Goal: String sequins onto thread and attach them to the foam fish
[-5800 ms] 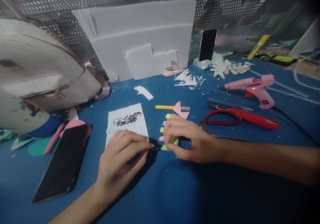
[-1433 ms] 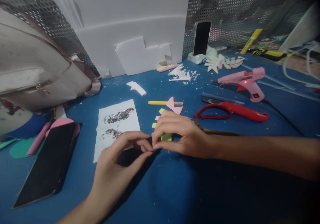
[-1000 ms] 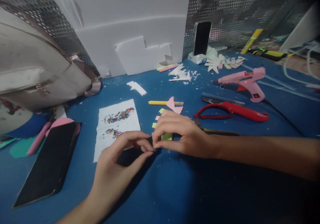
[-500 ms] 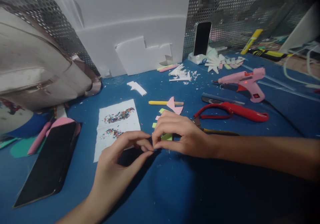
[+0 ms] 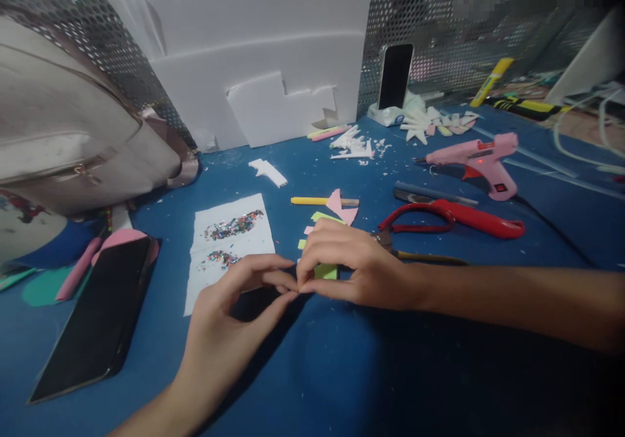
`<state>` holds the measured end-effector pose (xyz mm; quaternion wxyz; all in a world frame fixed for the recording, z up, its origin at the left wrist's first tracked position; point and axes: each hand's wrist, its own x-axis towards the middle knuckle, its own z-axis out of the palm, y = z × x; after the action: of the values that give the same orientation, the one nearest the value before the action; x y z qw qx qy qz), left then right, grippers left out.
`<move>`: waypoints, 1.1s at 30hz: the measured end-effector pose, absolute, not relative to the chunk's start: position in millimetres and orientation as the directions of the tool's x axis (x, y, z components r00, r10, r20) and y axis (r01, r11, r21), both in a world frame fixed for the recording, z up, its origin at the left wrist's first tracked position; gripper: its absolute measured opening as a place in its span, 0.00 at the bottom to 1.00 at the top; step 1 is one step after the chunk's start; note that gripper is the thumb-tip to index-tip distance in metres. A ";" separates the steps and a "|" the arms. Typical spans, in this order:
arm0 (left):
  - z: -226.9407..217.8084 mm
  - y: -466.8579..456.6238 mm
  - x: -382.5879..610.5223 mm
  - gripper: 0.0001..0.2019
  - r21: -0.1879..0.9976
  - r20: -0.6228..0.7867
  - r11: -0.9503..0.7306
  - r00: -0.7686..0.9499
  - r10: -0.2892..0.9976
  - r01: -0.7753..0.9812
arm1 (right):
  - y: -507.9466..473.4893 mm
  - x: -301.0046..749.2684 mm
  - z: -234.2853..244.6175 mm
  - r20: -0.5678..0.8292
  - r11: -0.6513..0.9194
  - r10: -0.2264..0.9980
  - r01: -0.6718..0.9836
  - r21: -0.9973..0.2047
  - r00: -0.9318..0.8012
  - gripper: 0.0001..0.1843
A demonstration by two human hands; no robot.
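Note:
My left hand (image 5: 234, 313) and my right hand (image 5: 351, 261) meet fingertip to fingertip above the blue table. Both are closed in a pinch; whatever sits between the fingertips is too small to make out. Under and behind my right hand lie green and pink paper strips (image 5: 326, 271), partly covered by it. A white sheet (image 5: 198, 294) bearing two piles of colourful sequins (image 5: 233, 226) lies just behind my left hand. Beyond the right hand are a yellow pen (image 5: 307, 200) and a pink foam-like scrap (image 5: 336, 204).
Red-handled pliers (image 5: 420, 219), a cutter (image 5: 434, 193) and a pink glue gun (image 5: 481, 157) lie to the right. A black phone (image 5: 97, 320) and a bag (image 5: 73, 118) stand left. White boards (image 5: 254, 33) lean at the back beside an upright phone (image 5: 396, 75).
The fingertips of both hands have shifted very slightly, still together. The objects on the table have stayed in place.

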<state>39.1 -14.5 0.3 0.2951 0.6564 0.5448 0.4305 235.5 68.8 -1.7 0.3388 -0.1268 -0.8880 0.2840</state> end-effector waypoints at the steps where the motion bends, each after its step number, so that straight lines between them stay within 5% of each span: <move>1: -0.5 -14.5 38.7 0.14 0.859 0.234 -0.222 0.032 0.972 0.461 | 68.9 235.5 -1.5 0.520 0.805 0.418 0.038 -0.593 -0.745 0.03; 18: -4.1 -13.8 34.9 0.16 0.833 0.311 -0.303 0.061 0.949 0.464 | 70.7 233.2 -2.2 0.494 0.764 0.441 0.024 -0.645 -0.749 0.04; 27: 18.6 -3.3 29.9 0.16 0.629 0.533 -0.481 0.112 0.839 0.611 | 74.4 236.1 4.6 0.419 0.532 0.620 -0.037 -0.846 -0.663 0.06; 33: 36.9 0.0 38.6 0.16 0.468 0.558 -0.526 0.224 0.799 0.710 | 73.6 235.7 6.7 0.370 0.433 0.690 -0.056 -0.900 -0.622 0.08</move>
<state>38.6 0.0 36.9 0.0568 0.7804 0.4836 0.3924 235.7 73.6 6.7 0.3810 -0.2098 -0.7557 0.4896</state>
